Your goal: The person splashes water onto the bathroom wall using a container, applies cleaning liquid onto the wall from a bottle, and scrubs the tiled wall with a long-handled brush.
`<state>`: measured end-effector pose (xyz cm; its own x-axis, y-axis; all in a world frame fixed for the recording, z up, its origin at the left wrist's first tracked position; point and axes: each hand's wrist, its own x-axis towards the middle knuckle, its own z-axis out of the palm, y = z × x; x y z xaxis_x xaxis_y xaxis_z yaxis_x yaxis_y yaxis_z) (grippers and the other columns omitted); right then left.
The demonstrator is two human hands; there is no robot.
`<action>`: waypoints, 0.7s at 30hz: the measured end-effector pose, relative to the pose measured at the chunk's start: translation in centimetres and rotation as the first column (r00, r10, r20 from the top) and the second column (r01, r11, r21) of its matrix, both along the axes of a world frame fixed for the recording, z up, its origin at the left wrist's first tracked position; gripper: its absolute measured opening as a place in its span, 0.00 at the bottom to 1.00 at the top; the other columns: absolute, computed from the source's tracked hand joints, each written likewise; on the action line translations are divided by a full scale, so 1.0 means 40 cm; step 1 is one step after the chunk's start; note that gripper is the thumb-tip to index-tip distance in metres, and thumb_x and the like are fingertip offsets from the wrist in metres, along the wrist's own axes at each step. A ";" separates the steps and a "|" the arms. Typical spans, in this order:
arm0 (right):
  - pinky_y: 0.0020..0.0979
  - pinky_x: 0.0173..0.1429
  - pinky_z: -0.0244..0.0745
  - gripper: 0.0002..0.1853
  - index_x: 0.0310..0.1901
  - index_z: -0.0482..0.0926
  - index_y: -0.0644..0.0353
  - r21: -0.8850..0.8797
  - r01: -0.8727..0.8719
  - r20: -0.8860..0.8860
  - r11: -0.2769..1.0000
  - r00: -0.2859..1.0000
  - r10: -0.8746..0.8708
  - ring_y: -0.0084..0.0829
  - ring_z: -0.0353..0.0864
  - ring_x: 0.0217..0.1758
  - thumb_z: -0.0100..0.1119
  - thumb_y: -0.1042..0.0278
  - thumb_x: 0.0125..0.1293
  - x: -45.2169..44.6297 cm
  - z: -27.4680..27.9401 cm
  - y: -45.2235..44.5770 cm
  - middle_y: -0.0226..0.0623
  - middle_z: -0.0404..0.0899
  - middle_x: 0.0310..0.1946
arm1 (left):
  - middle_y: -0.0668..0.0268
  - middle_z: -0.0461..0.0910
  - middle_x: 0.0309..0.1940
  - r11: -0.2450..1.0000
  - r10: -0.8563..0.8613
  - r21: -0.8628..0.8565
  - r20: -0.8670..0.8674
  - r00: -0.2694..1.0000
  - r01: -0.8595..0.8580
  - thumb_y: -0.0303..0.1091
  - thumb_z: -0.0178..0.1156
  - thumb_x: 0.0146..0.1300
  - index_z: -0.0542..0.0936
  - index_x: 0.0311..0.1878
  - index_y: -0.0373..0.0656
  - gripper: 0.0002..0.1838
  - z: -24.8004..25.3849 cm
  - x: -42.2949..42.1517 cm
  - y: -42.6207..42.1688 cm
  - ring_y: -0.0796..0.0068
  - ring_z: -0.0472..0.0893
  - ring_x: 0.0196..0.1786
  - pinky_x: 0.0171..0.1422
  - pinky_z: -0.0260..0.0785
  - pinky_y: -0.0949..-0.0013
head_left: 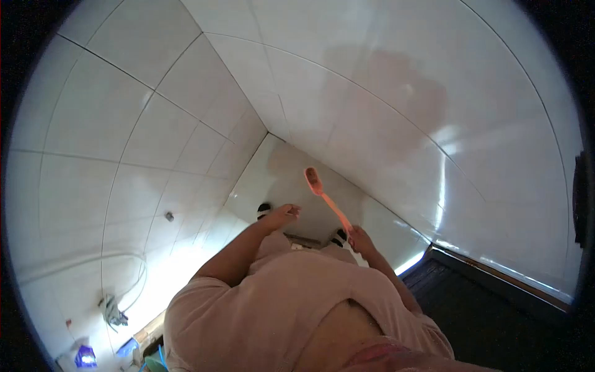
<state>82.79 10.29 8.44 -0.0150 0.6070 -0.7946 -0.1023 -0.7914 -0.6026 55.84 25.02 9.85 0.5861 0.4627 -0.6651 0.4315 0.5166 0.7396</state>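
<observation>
A long-handled orange brush (334, 209) points up and away from me, its oval head (313, 180) brownish within an orange rim. The lower end of its handle is gripped in my right hand (357, 239), fingers wrapped round it. To the left of the brush, apart from it, my left hand (286, 214) hovers in front of my body. Its fingers are loosely bent and slightly apart, with nothing visible in them. Beneath my hands lies the pale floor (291, 177), where parts of my dark-and-white footwear (264, 209) show.
Glossy white tiled walls (384, 99) meet in a corner ahead. On the left wall are a small metal fitting (169, 216) and a fixture with a pale hose (113, 312). A purple item (85, 356) sits at lower left. A dark doorway area (477, 304) lies at right.
</observation>
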 end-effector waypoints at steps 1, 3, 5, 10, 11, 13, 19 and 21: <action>0.20 0.15 0.53 0.18 0.40 0.66 0.57 -0.002 0.000 0.025 1.000 1.000 0.000 0.17 0.57 0.14 0.41 0.49 0.63 -0.034 0.005 0.020 0.24 0.61 0.16 | 0.64 0.69 0.45 1.000 0.000 -0.002 0.025 1.000 0.000 0.32 0.52 0.55 0.66 0.53 0.40 0.21 -0.056 -0.025 0.030 0.73 0.69 0.49 0.52 0.60 0.72; 0.20 0.16 0.56 0.13 0.39 0.65 0.59 -0.081 0.169 -0.037 0.982 0.984 -0.172 0.19 0.61 0.15 0.43 0.57 0.62 -0.101 0.012 0.026 0.29 0.65 0.19 | 0.64 0.69 0.45 0.977 0.105 -0.193 0.053 0.993 -0.093 0.36 0.52 0.56 0.65 0.54 0.39 0.22 -0.175 -0.065 0.063 0.73 0.69 0.48 0.53 0.60 0.71; 0.21 0.16 0.56 0.12 0.39 0.65 0.59 -0.178 0.133 0.052 0.975 0.991 -0.126 0.20 0.61 0.15 0.44 0.58 0.62 -0.173 0.023 0.062 0.30 0.66 0.20 | 0.65 0.69 0.44 0.971 0.068 -0.235 0.094 0.993 -0.044 0.39 0.52 0.57 0.65 0.54 0.39 0.23 -0.226 -0.089 0.106 0.73 0.69 0.48 0.53 0.59 0.71; 0.24 0.18 0.58 0.08 0.38 0.64 0.59 -0.380 0.002 0.184 0.925 0.980 0.074 0.22 0.61 0.18 0.41 0.64 0.61 -0.239 -0.133 0.089 0.31 0.65 0.20 | 0.64 0.70 0.42 0.966 -0.063 -0.244 0.100 0.993 0.086 0.44 0.54 0.56 0.66 0.51 0.39 0.24 -0.394 -0.107 0.094 0.72 0.69 0.47 0.54 0.59 0.68; 0.24 0.17 0.57 0.08 0.34 0.64 0.58 -0.416 0.101 0.085 0.904 0.994 -0.071 0.22 0.61 0.15 0.42 0.62 0.61 -0.246 -0.156 0.112 0.31 0.65 0.18 | 0.64 0.70 0.42 0.973 -0.131 -0.178 0.106 0.986 0.148 0.44 0.55 0.55 0.67 0.50 0.39 0.24 -0.410 -0.113 0.085 0.72 0.69 0.46 0.53 0.59 0.68; 0.24 0.15 0.57 0.09 0.30 0.65 0.57 -0.463 0.187 -0.013 0.866 0.976 -0.218 0.23 0.61 0.13 0.44 0.60 0.61 -0.261 -0.216 0.124 0.31 0.65 0.16 | 0.66 0.71 0.40 0.960 -0.060 -0.260 0.184 0.981 0.107 0.44 0.57 0.53 0.68 0.48 0.40 0.23 -0.573 -0.122 0.016 0.75 0.69 0.44 0.48 0.61 0.69; 0.26 0.16 0.55 0.16 0.23 0.64 0.57 -0.354 -0.005 0.005 0.935 1.000 0.007 0.19 0.59 0.13 0.44 0.54 0.61 -0.243 -0.406 0.164 0.27 0.62 0.15 | 0.67 0.71 0.34 0.910 0.028 -0.411 0.204 0.978 0.060 0.40 0.55 0.54 0.68 0.47 0.39 0.21 -0.797 -0.092 -0.049 0.78 0.69 0.34 0.38 0.62 0.74; 0.27 0.18 0.59 0.14 0.35 0.66 0.57 -0.092 -0.038 0.075 0.995 0.996 0.045 0.23 0.62 0.14 0.45 0.54 0.62 -0.231 -0.493 0.141 0.30 0.65 0.16 | 0.66 0.72 0.34 0.911 0.075 -0.412 0.150 0.986 -0.007 0.40 0.55 0.54 0.68 0.48 0.38 0.21 -0.888 -0.075 -0.101 0.77 0.70 0.35 0.39 0.63 0.74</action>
